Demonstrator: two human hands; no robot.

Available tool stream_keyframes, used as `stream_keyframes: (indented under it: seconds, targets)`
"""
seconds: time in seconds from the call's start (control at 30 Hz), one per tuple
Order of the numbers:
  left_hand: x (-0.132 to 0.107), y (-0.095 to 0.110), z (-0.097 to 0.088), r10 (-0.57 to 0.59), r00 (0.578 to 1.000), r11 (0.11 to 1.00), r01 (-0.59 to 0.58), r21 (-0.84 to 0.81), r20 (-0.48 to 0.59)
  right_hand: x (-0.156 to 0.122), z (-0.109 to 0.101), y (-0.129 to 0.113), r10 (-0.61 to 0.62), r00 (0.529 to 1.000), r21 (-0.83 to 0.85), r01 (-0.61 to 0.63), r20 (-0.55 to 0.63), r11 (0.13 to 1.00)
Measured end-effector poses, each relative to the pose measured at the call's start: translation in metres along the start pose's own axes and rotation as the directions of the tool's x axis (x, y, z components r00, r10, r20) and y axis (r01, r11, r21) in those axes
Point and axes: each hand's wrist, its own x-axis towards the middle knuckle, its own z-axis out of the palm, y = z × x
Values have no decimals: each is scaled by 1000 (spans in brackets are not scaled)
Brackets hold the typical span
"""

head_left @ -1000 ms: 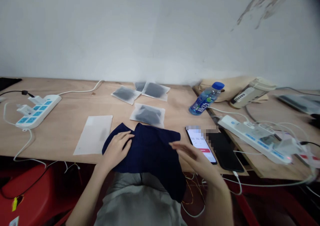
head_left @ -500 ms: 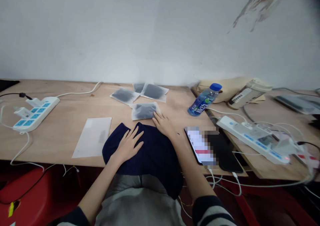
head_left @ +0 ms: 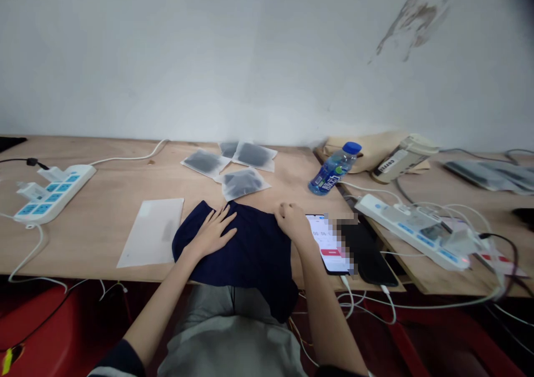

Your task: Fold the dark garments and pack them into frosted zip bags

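Note:
A dark navy cloth (head_left: 254, 249) lies spread at the table's front edge, its lower part hanging over my lap. My left hand (head_left: 211, 233) rests flat on its left half with the fingers spread. At the cloth's upper right corner my right hand (head_left: 292, 221) is closed, fingers curled under. What those fingers hold, if anything, is hidden. Just beyond the cloth lies a frosted packet (head_left: 244, 183) with something dark inside. Several similar packets (head_left: 205, 162) lie behind it. A white translucent sheet or bag (head_left: 152, 232) sits flat to the left of the cloth.
Right of my right hand lie a lit phone (head_left: 331, 249) and a dark phone (head_left: 369, 254), both cabled. Behind them stand a blue-capped bottle (head_left: 335, 168) and a coffee cup (head_left: 403, 159). Power strips lie at left (head_left: 56, 193) and right (head_left: 411, 232), with loose cables.
My right hand has moved off the near packet, to the right and toward me, and its fingers have curled. That packet has turned slightly. My left hand stays on the cloth.

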Motion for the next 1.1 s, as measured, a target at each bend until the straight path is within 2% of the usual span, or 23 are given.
stream_keyframes:
  seconds: [0.1,0.2,0.37,0.47,0.57,0.63,0.67,0.73,0.8,0.87,1.0,1.1]
  targets:
    - [-1,-2,0,3,1000,1000,-3,-19,6,-22,9,17,119,993,-22,-119,14,993]
    - [-2,-2,1,5,1000,1000,-5,-27,3,-15,12,18,174,985,56,-174,-2,983]
    - [-2,1,-3,2,1000,1000,-3,-18,-20,32,3,5,92,994,165,-82,-52,983]
    - [-10,3,-13,-36,993,999,35,-12,-114,42,-7,0,44,996,202,-27,-82,979]
    - [-36,4,-25,-93,961,996,90,-25,-262,17,-17,-1,-16,975,252,74,-223,965]
    - [-63,5,-31,-133,934,991,120,-60,-332,-16,-19,1,-74,929,271,181,-363,945]
    - [-77,6,-32,-149,928,988,130,-78,-341,-34,-19,3,-104,915,289,229,-389,929]
    - [-106,6,-30,-170,927,985,145,-98,-334,-69,-15,9,-147,918,363,287,-368,886]
    - [-129,6,-26,-180,931,983,157,-96,-317,-96,-10,18,-80,922,402,241,-379,883]
    - [-144,4,-20,-186,933,982,168,-82,-308,-111,-7,29,-51,929,409,209,-365,888]
    - [-155,5,-14,-181,940,983,173,-55,-288,-122,-20,43,-80,955,393,193,-286,899]
    - [-156,7,-13,-175,948,984,163,-65,-266,-136,-32,37,-157,973,427,217,-171,878]
